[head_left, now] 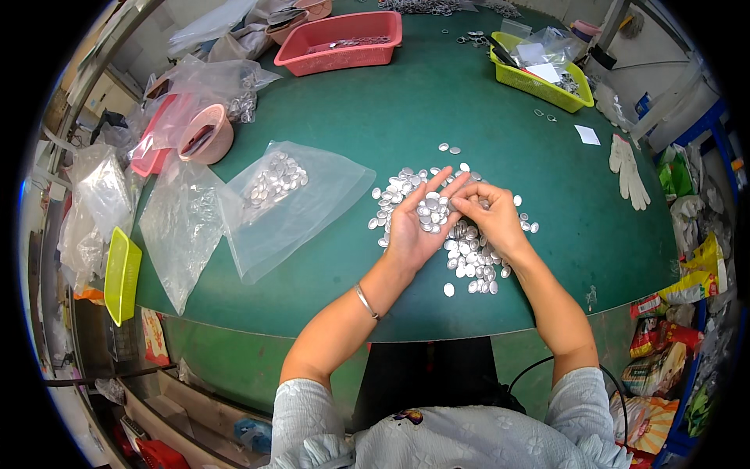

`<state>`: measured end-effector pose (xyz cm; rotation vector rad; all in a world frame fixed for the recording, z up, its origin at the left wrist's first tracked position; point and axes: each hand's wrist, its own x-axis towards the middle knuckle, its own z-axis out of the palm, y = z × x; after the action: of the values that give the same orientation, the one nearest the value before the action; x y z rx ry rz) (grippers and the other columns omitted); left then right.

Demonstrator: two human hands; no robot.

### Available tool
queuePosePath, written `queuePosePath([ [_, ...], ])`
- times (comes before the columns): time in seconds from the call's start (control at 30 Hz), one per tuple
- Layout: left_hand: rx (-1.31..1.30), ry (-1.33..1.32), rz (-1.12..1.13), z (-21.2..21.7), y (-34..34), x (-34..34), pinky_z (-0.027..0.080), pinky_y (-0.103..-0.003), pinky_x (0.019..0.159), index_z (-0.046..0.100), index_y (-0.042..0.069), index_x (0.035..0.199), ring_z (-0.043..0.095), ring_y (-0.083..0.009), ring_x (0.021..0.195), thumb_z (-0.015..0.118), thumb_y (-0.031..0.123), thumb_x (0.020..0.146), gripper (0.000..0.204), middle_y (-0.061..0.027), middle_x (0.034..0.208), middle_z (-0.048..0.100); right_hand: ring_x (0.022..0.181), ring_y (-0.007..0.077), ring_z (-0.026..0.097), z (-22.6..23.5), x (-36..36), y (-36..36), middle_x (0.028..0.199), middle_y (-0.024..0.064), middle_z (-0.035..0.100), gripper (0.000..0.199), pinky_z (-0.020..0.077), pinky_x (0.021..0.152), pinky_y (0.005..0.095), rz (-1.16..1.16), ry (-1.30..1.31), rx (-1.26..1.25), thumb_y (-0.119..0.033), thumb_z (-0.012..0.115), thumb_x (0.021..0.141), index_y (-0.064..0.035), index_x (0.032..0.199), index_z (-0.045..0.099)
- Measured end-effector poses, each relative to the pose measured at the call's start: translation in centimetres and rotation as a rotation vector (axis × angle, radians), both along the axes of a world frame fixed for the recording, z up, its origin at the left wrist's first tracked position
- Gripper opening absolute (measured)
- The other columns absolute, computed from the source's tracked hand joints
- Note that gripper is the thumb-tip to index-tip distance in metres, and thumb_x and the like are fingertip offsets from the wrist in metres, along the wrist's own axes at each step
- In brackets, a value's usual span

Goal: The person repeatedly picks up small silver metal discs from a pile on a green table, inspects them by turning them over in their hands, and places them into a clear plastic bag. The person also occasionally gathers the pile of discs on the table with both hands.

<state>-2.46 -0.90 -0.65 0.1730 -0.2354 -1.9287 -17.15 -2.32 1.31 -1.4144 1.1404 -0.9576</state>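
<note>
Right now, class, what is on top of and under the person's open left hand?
On the left hand sits a heap of small silver-coloured oval pieces. Beneath, the green tabletop is covered; any pieces there cannot be seen.

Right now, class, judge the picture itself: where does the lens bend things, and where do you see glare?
Head view: the near edge of the green table bows in a curve, and the corners go black; head view: whitish glare on the crumpled plastic bag at far left; head view: bright highlights on the silvery discs in the left hand.
</note>
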Motion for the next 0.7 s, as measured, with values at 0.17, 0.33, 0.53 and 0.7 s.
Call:
queuePosePath([
  [0.17,0.002,-0.076,0.006,-0.3,-0.1,0.1,0.028,-0.042,0.108,0.032,-0.003,0.133,0.036,-0.0305,0.126,0.037,0.024,0.095,0.046,-0.0223,0.135,0.037,0.045,0.0014,0.034,0.2,-0.7,-0.4,0.058,-0.0035,0.048,0.011,0.025,0.039,0.0183,0.006,-0.354,0.295,-0.012,0.061,0.086,-0.0009,0.086,0.059],
  [0.33,0.062,-0.549,0.018,-0.1,0.4,-0.1,0.047,-0.023,0.07,0.054,-0.003,0.113,0.054,-0.0135,0.088,0.052,0.022,0.092,0.033,-0.0094,0.102,0.058,0.041,0.0014,0.031,0.3,-0.9,-0.5,0.064,-0.0003,0.05,0.009,0.0213,0.036,0.0166,-0.016,-0.542,0.407,-0.011,0.057,0.088,-0.003,0.086,0.054],
  [0.53,0.025,-0.497,-0.02,-1.0,0.1,-0.3,0.029,-0.014,0.042,0.057,-0.003,0.104,0.043,-0.0045,0.064,0.059,0.017,0.089,0.025,-0.0051,0.09,0.057,0.041,0.0014,0.034,0.1,-0.9,-0.5,0.07,0.0023,0.054,0.009,0.0224,0.036,0.0165,0.039,-0.526,0.375,-0.011,0.056,0.088,-0.0032,0.086,0.054],
  [0.7,0.028,-0.512,-0.007,-0.6,0.2,-0.2,0.031,-0.014,0.043,0.055,-0.006,0.106,0.045,-0.0036,0.064,0.059,0.012,0.088,0.025,-0.0062,0.09,0.057,0.042,0.0012,0.034,-0.1,-1.1,-0.5,0.072,0.003,0.056,0.009,0.0228,0.036,0.0164,0.051,-0.525,0.365,-0.011,0.056,0.089,-0.0026,0.09,0.054],
])
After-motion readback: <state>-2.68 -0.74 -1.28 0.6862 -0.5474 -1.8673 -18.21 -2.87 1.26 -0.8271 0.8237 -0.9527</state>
